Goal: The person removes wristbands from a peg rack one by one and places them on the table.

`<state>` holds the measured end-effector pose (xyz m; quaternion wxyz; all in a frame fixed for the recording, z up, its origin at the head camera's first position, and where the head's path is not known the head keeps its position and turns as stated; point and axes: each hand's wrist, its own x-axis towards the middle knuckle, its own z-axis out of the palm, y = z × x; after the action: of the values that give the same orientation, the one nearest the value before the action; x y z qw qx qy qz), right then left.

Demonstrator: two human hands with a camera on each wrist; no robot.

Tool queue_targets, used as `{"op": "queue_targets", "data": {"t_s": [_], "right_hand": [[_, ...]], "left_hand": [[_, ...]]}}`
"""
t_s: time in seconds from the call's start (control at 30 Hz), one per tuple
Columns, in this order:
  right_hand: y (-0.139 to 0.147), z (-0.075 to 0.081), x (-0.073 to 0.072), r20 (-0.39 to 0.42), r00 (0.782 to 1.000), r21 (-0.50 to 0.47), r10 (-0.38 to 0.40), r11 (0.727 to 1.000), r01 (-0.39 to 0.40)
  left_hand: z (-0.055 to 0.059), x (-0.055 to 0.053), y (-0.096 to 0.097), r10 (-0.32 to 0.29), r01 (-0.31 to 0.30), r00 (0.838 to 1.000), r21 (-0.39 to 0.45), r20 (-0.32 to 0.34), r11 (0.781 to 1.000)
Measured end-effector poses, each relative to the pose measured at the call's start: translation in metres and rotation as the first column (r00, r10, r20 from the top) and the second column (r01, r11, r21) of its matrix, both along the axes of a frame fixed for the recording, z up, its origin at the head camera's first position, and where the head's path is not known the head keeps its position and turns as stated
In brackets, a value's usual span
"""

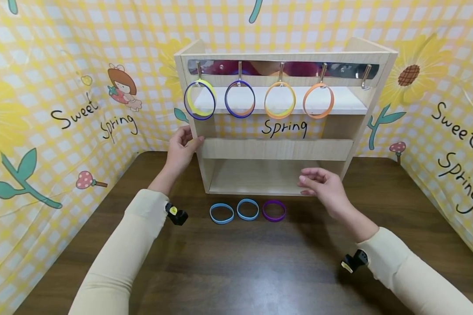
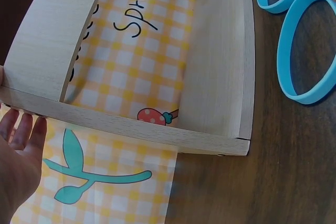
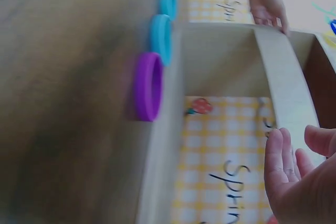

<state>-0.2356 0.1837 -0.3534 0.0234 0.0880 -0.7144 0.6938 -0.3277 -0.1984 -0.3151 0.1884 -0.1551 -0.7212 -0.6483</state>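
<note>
My left hand grips the left side panel of a small wooden shelf, the thumb on the front edge and the fingers on the outer side. Apart from the shelf's lower front right, my right hand hovers with loosely bent fingers, holding nothing. On the table before the shelf lie two light blue wristbands and a purple wristband. More wristbands hang from the hooks above: blue with yellow, blue with orange, yellow-orange and orange.
A shiny metal strip with several hooks runs along the shelf's top front, with a hook at its right end. Yellow checked cloth stands round the back and sides of the brown table.
</note>
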Motion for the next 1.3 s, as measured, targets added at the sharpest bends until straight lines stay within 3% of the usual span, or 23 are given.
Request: {"op": "queue_targets", "data": {"t_s": [0.2,0.4,0.63,0.97,1.3], "right_hand": [[0.008,0.025,-0.002,-0.072,0.997,-0.13,-0.027,0.991,0.017],[0.012,0.048,-0.003,-0.12,0.99,-0.271,-0.067,0.962,0.032],[0.012,0.071,-0.007,-0.156,0.981,-0.374,-0.117,0.926,0.051],[0.006,0.095,-0.016,-0.153,0.974,-0.446,-0.166,0.891,0.082],[0.005,0.108,-0.022,-0.119,0.974,-0.421,-0.193,0.898,0.126]], "left_hand": [[0.001,0.0,0.0,0.004,-0.004,1.0,0.002,0.01,1.0],[0.004,0.002,0.002,-0.008,0.008,1.0,0.003,0.009,1.0],[0.019,0.021,0.008,-0.019,0.019,1.0,-0.015,0.024,1.0],[0.021,0.025,0.009,-0.018,0.018,1.0,-0.01,0.023,1.0],[0.02,0.024,0.008,-0.023,0.023,1.0,-0.006,0.011,1.0]]}}
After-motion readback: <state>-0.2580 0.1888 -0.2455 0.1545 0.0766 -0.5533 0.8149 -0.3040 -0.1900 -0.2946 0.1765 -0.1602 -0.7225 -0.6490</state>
